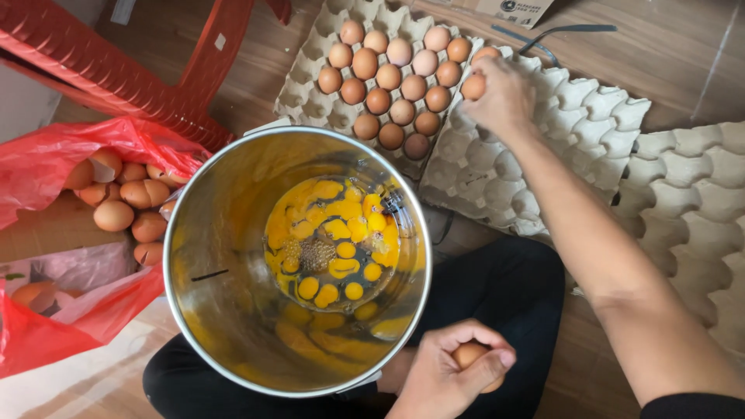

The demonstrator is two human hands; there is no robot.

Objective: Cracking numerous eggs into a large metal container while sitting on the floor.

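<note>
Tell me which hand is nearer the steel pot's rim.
Left. The left hand, its grip on an egg, sits just outside the steel pot at its near rim. The right hand is farther off, taking an egg over the trays.

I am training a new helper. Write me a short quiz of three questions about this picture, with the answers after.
1. True or false: the steel pot holds raw yolks.
2. Which hand takes an egg from the egg tray: A left, B right?
3. What lies in the red bag?

Key:
1. True.
2. B: the right hand grips it at the tray, while the left hand holds another egg near the pot.
3. Broken eggshells.
</note>
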